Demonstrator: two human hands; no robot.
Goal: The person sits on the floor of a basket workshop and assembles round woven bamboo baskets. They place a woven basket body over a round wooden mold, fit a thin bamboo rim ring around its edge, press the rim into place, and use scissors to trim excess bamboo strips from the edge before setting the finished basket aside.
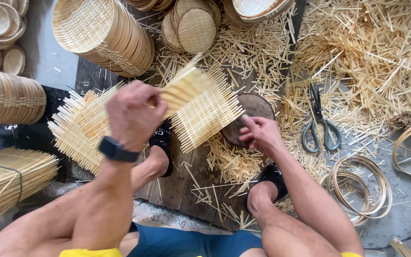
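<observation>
My left hand (132, 114), with a dark watch on its wrist, grips a woven bamboo mat (186, 85) and holds it up, blurred, above the boards. Under it a second woven mat (208, 114) with loose strip ends lies tilted against a round dark wooden block (258, 107). My right hand (260, 134) rests at the block's near edge, fingers slightly curled, holding nothing that I can make out. A pile of more woven mats (79, 126) lies to the left of my left hand.
Stacks of round woven bamboo trays (103, 33) stand at the back and left. Scissors (319, 126) lie right of the block amid bamboo offcuts (372, 57). Bamboo hoops (362, 185) lie at the right; a bundle of strips (5, 183) at the left. My feet rest on dark boards (181, 183).
</observation>
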